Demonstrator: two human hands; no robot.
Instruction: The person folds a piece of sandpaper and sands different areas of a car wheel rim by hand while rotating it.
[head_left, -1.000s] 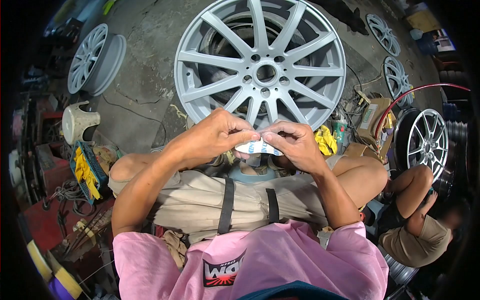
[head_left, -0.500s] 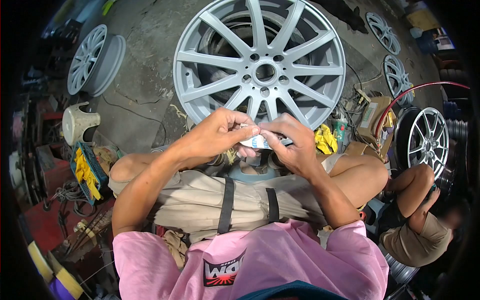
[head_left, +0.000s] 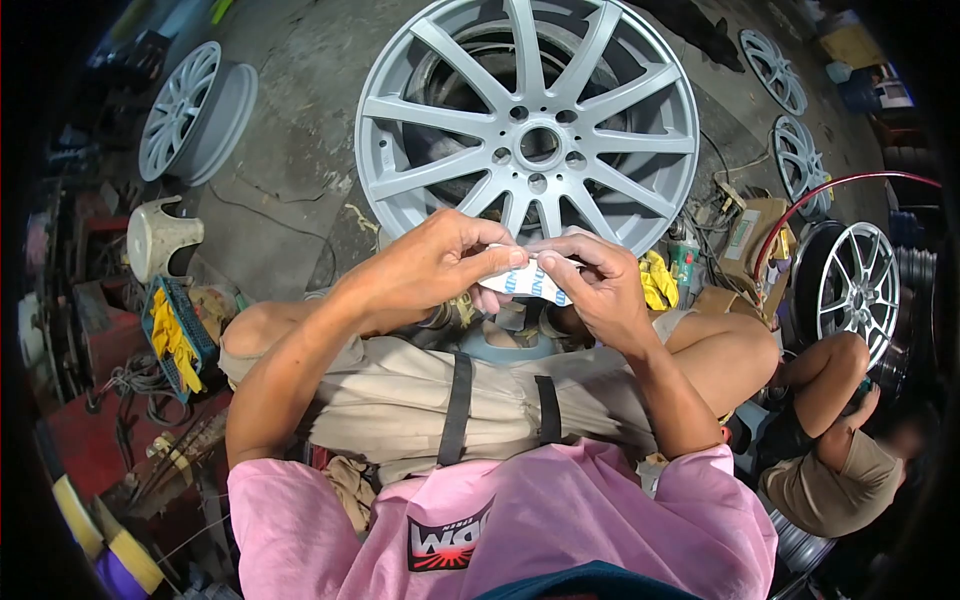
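A small white sheet with blue lettering (head_left: 532, 280), resembling the printed back of sandpaper, is held between both hands above my lap. My left hand (head_left: 445, 258) pinches its left end between thumb and fingers. At the other end, my right hand (head_left: 607, 293) grips it with the thumb pressed on top. The fingertips of the two hands nearly meet at its upper edge. Just beyond my hands lies a large grey multi-spoke wheel rim (head_left: 470, 140), face up, over what looks like a tire. Its near edge is partly hidden behind my hands.
Grey rims (head_left: 185, 115) lean at the left. A white stool (head_left: 160, 240) and blue basket (head_left: 175, 340) with yellow gloves stand nearer. At right are a yellow cloth (head_left: 657, 282), green bottle (head_left: 684, 260), cardboard box (head_left: 750, 240), red hose (head_left: 850, 180) and a seated person (head_left: 835, 460).
The sheet is spread wider between my hands, showing more blue lettering. My right thumb has shifted slightly along it. The whole view has shifted a little.
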